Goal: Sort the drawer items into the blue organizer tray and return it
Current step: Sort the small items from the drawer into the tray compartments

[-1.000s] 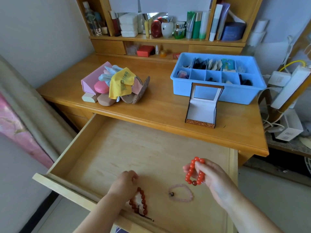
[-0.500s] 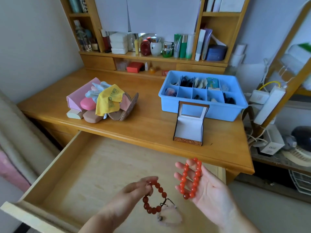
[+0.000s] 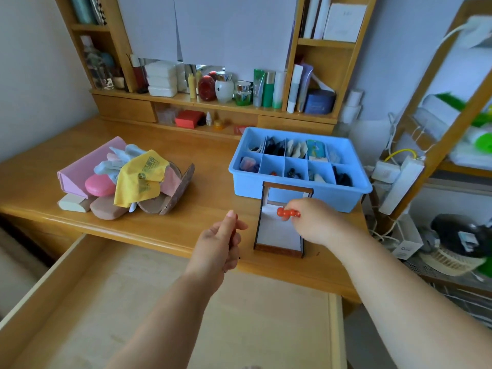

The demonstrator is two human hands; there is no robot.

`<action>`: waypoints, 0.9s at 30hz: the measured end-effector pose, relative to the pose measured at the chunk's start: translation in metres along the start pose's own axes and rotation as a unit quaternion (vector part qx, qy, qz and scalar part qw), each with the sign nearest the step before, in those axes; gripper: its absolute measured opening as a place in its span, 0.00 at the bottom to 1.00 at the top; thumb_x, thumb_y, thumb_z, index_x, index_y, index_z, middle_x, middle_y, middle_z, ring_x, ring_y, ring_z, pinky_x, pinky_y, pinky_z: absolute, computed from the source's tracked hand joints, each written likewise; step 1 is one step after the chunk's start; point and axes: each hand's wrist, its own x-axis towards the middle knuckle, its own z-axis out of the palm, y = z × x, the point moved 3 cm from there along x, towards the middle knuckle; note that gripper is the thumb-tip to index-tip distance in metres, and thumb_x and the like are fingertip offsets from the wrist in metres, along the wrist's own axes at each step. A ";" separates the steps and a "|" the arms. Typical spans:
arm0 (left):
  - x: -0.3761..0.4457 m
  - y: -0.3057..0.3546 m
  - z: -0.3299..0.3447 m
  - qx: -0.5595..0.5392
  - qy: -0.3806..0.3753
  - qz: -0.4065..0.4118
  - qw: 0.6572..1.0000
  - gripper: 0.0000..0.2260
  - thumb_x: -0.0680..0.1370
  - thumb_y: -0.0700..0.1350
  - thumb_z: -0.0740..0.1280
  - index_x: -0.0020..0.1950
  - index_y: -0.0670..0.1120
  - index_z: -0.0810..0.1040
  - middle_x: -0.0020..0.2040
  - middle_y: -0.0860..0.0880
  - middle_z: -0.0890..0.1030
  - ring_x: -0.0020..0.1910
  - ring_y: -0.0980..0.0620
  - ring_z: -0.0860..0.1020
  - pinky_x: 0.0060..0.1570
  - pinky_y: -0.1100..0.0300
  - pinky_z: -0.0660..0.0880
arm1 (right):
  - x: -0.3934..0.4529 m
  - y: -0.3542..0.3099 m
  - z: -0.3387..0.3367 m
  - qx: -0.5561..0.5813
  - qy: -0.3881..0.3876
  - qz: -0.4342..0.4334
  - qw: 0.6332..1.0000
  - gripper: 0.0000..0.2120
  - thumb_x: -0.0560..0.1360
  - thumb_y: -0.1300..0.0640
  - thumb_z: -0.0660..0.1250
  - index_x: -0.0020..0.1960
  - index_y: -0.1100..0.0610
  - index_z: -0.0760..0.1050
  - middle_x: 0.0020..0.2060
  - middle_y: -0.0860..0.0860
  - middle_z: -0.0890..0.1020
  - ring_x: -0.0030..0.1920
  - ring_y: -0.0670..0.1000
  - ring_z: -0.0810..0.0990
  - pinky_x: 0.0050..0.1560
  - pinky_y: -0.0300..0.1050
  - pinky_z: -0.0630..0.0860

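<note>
Surface: the wooden top is carrying the tray, the box and a pile of small cases.
Drawer: it is standing wide open below the front edge, with bare wood showing inside.
Blue tray: it is sitting at the back right of the surface, already holding little things in many of its cups.
Pile of cases: pink cases and a yellow cloth are lying well to the left of the tray.
Small open box: it is standing just in front of the tray, its lid tipped up against the tray wall.
Right hand: its grip is curling closed around the orange bead bracelet, holding it just over the white inside of the box.
Left hand: its fingers are curling closed, with something dark red peeking out; I cannot tell what.
What matters next: the tray is lying just behind the right hand, so that hand is nearer. The string of beads is lying sideways, left to right.
</note>
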 end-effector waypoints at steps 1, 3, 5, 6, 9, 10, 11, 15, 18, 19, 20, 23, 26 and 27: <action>0.007 0.000 0.000 0.006 0.012 -0.001 1.000 0.17 0.79 0.57 0.60 0.42 0.45 0.78 0.29 0.50 0.68 0.20 0.56 0.59 0.20 0.67 0.56 | 0.009 -0.005 0.004 -0.074 -0.020 0.014 0.997 0.15 0.77 0.64 0.56 0.56 0.52 0.76 0.51 0.50 0.77 0.49 0.53 0.77 0.46 0.44 0.74; 0.014 -0.002 -0.002 0.018 0.026 -0.010 0.999 0.18 0.78 0.58 0.61 0.44 0.45 0.78 0.28 0.50 0.69 0.21 0.56 0.60 0.20 0.65 0.57 | 0.018 -0.013 0.011 -0.189 -0.019 0.021 0.981 0.16 0.76 0.64 0.57 0.59 0.53 0.75 0.50 0.52 0.78 0.49 0.55 0.78 0.43 0.45 0.74; 0.015 -0.007 -0.002 0.021 0.023 -0.012 0.999 0.18 0.78 0.58 0.61 0.44 0.45 0.78 0.29 0.50 0.69 0.21 0.55 0.60 0.20 0.65 0.57 | 0.018 -0.017 0.021 -0.203 0.001 -0.026 0.979 0.17 0.77 0.58 0.58 0.65 0.50 0.72 0.55 0.52 0.76 0.54 0.56 0.76 0.44 0.45 0.72; 0.015 -0.009 -0.002 0.021 0.017 -0.011 1.000 0.18 0.79 0.58 0.60 0.44 0.44 0.78 0.29 0.50 0.69 0.21 0.55 0.59 0.20 0.65 0.56 | 0.015 -0.015 0.027 -0.177 -0.001 -0.055 0.983 0.17 0.78 0.54 0.59 0.66 0.47 0.70 0.57 0.51 0.74 0.55 0.55 0.75 0.46 0.45 0.73; 0.013 -0.014 -0.004 0.027 0.013 -0.015 0.999 0.17 0.80 0.56 0.59 0.43 0.43 0.76 0.29 0.49 0.68 0.22 0.55 0.59 0.22 0.64 0.55 | 0.002 -0.001 0.036 -0.040 0.018 -0.102 0.994 0.16 0.78 0.50 0.60 0.65 0.46 0.73 0.60 0.45 0.73 0.56 0.49 0.73 0.53 0.41 0.72; 0.012 -0.014 -0.005 0.031 0.012 -0.016 0.999 0.17 0.80 0.56 0.59 0.42 0.43 0.75 0.29 0.49 0.68 0.22 0.54 0.60 0.23 0.64 0.55 | -0.003 0.007 0.038 -0.007 0.060 -0.114 0.992 0.14 0.78 0.52 0.60 0.63 0.47 0.75 0.60 0.44 0.74 0.57 0.47 0.74 0.54 0.38 0.70; 0.011 -0.014 -0.005 0.041 0.010 -0.017 0.999 0.17 0.80 0.55 0.59 0.40 0.44 0.74 0.29 0.48 0.67 0.22 0.54 0.60 0.24 0.63 0.55 | -0.007 0.014 0.039 0.010 0.104 -0.124 0.987 0.14 0.78 0.55 0.61 0.62 0.48 0.76 0.60 0.43 0.76 0.58 0.45 0.74 0.56 0.35 0.68; 0.010 -0.003 0.005 0.195 -0.001 0.036 0.980 0.16 0.77 0.56 0.63 0.35 0.47 0.73 0.23 0.55 0.67 0.22 0.58 0.64 0.21 0.66 0.61 | -0.021 0.036 0.059 0.008 0.122 -0.174 0.977 0.14 0.78 0.51 0.63 0.63 0.49 0.77 0.65 0.44 0.75 0.68 0.45 0.67 0.70 0.41 0.59; 0.017 0.012 0.024 0.375 -0.036 0.145 0.915 0.14 0.75 0.55 0.67 0.34 0.50 0.74 0.28 0.53 0.74 0.27 0.61 0.70 0.27 0.69 0.68 | -0.025 0.043 0.071 0.078 0.146 -0.183 0.969 0.13 0.75 0.52 0.68 0.58 0.52 0.80 0.62 0.44 0.76 0.68 0.41 0.63 0.68 0.32 0.55; 0.020 0.017 0.033 0.424 -0.055 0.172 0.887 0.12 0.75 0.55 0.68 0.34 0.51 0.74 0.31 0.52 0.77 0.29 0.60 0.71 0.30 0.68 0.69 | -0.026 0.046 0.072 0.109 0.173 -0.180 0.962 0.12 0.73 0.54 0.70 0.56 0.53 0.81 0.61 0.44 0.76 0.67 0.40 0.64 0.68 0.33 0.58; 0.024 0.021 0.042 0.475 -0.074 0.195 0.855 0.12 0.74 0.55 0.69 0.34 0.53 0.74 0.34 0.52 0.77 0.31 0.60 0.72 0.31 0.68 0.69 | -0.026 0.049 0.072 0.139 0.204 -0.170 0.954 0.11 0.72 0.56 0.71 0.54 0.53 0.81 0.61 0.45 0.75 0.67 0.40 0.65 0.67 0.35 0.61; 0.037 0.026 0.070 0.638 -0.113 0.227 0.727 0.08 0.74 0.56 0.69 0.38 0.56 0.74 0.40 0.54 0.74 0.36 0.57 0.73 0.32 0.65 0.67 | -0.023 0.059 0.068 0.256 0.243 -0.086 0.932 0.06 0.72 0.55 0.69 0.50 0.48 0.79 0.62 0.40 0.73 0.63 0.39 0.69 0.63 0.35 0.66; 0.050 0.018 0.087 0.710 -0.147 0.217 0.654 0.10 0.73 0.56 0.70 0.48 0.52 0.80 0.47 0.53 0.74 0.45 0.53 0.74 0.42 0.61 0.71 | -0.019 0.065 0.066 0.324 0.217 -0.036 0.920 0.11 0.73 0.57 0.68 0.54 0.44 0.76 0.58 0.38 0.74 0.60 0.39 0.73 0.60 0.35 0.70; 0.053 0.016 0.089 0.700 -0.164 0.209 0.663 0.09 0.72 0.54 0.71 0.49 0.52 0.80 0.48 0.53 0.74 0.47 0.53 0.75 0.45 0.61 0.72 | -0.019 0.065 0.066 0.329 0.210 -0.037 0.920 0.15 0.73 0.60 0.68 0.55 0.43 0.75 0.57 0.37 0.75 0.59 0.38 0.73 0.59 0.33 0.70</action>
